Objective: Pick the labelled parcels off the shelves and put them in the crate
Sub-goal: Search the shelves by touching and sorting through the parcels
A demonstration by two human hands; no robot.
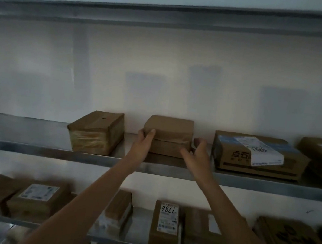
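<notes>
Cardboard parcels still crowd both shelves and no crate shows, so most work seemingly remains: left hand [144,140] fingers grip the middle box [168,136] on the upper shelf [35,147], right hand [196,154] fingers spread beside it

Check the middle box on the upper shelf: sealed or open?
Sealed. The box has its flaps shut, with a tape band across the front. Left hand touches its side; right hand is near it.

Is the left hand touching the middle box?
Touching. The head view shows the left hand with its thumb pressed on the front left corner of the middle box.
</notes>
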